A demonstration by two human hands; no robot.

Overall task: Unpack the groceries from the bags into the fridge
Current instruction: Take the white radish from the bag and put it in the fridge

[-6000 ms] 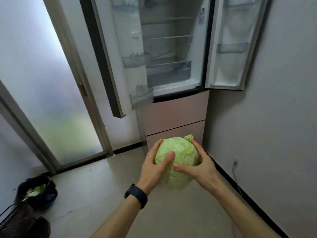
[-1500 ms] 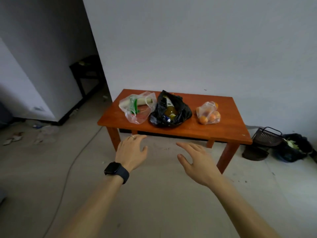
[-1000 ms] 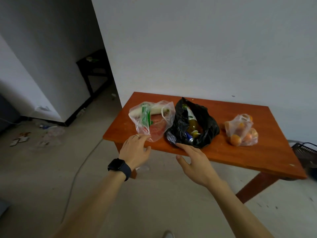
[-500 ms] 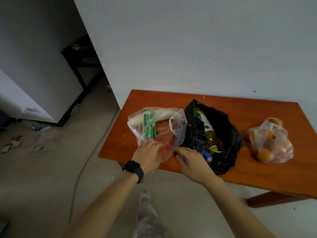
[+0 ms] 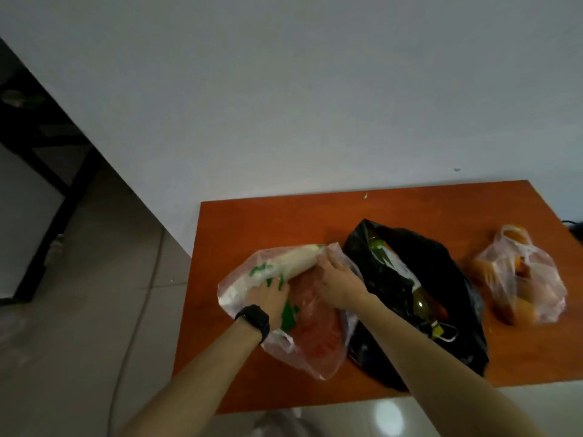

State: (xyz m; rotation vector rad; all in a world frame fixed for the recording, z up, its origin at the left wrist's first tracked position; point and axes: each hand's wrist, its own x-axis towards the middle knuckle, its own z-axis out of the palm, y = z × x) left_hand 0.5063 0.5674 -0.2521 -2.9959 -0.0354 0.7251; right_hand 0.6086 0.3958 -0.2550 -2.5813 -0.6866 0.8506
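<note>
Far left: dark stand [image 5: 47, 146] against the wall, tiled floor below it. Nothing of the task there. Fridge not in view.

Wooden table [image 5: 284, 222] takes up the centre and right, with three bags in a row on it.

Left end: clear plastic bag [image 5: 315, 361] with green print, lying on its side. Inside is a white radish [image 5: 293, 263], with something red [image 5: 318, 326] beneath it that is too blurred to name. The radish's long axis runs from lower left to upper right, its upper tip at the bag's mouth.

Left hand [image 5: 268, 298], smartwatch [image 5: 254, 318] on the wrist, sits at the radish's lower half. Its fingers are bent down over the radish and the tips are lost in plastic and print, so I cannot tell whether they grip it or only hold the bag.

Right hand [image 5: 339, 285] is at the bag's mouth by the radish's upper tip. Its fingers lie close together on the plastic. The thumb is hidden, so a pinch cannot be confirmed.

Both hands are on this bag, one toward each end of the radish. Judgement: the step is getting the radish free. It lies away from the right fingers toward the left hand, so drawing it out along its own axis through the mouth looks cleanest. Loose plastic may drag with it.

Middle: black bag [image 5: 457, 310], touching the clear one, with a bottle [image 5: 422, 301] showing inside.

Right: a small clear bag of oranges [image 5: 523, 279], standing apart and untouched.
</note>
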